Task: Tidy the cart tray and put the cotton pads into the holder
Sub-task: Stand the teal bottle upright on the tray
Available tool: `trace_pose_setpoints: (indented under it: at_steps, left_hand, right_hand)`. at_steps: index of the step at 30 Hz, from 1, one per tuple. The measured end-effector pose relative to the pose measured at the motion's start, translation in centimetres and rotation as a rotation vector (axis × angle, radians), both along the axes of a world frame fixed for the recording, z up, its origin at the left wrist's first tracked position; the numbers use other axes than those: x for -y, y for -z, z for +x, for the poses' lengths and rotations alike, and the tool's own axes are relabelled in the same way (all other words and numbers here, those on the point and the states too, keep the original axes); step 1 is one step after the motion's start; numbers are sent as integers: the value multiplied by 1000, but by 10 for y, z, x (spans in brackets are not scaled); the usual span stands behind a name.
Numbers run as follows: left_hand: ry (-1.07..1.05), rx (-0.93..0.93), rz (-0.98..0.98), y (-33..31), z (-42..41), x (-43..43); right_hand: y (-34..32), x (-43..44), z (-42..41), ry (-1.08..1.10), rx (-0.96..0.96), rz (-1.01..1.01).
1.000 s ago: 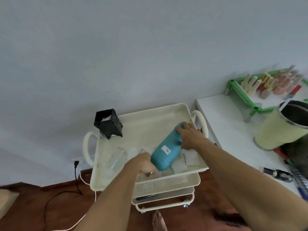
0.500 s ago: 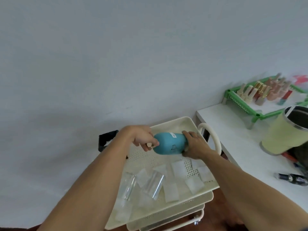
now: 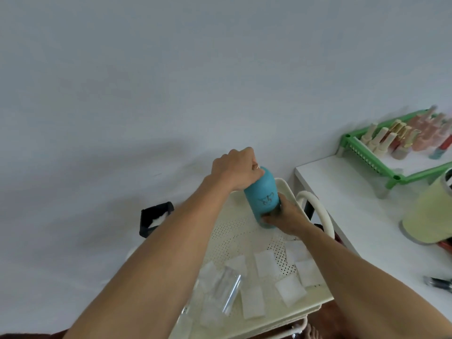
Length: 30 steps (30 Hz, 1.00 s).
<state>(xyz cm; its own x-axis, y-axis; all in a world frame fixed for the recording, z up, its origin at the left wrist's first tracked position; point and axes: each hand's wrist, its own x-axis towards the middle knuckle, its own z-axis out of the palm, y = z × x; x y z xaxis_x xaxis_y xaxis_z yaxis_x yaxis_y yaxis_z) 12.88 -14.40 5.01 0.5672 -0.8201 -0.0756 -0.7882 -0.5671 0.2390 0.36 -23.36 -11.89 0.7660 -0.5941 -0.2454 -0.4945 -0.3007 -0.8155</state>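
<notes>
We have both hands on the teal bottle, which stands nearly upright at the far right corner of the cream perforated cart tray, just right of frame centre. Our left hand is closed over the bottle's top, fingers wrapped around the cap end; our right hand is clamped around its base where it meets the tray. We judge this the tidying step: standing the bottle up out of the way, not yet the pads. The square white cotton pads lie scattered flat over the near half of the tray, lower centre of frame, several beside or under a clear tumbler lying on its side. The black holder sits at the tray's left edge, centre left of frame, with something white showing inside. Next move likely calls for letting go once the bottle stands steady, then pinching thin pads off the perforated surface one at a time and carrying them across to the holder; the tumbler may need righting first.
</notes>
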Motion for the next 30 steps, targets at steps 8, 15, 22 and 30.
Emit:
trace_pose_setpoints:
  at_steps: [8, 15, 22, 30]
  left_hand:
    - [9, 76, 43, 4, -2, 31]
    - [-55, -49, -47, 19, -5, 18]
    - [-159, -168, -17, 47, -7, -29]
    - [-185, -179, 223, 93, -19, -101]
  right_hand:
    - [10, 14, 6, -5, 92, 110]
    - [13, 7, 1, 30, 56, 89]
    - [14, -9, -12, 20, -272, -10]
    - [6, -49, -11, -101, -256, -1]
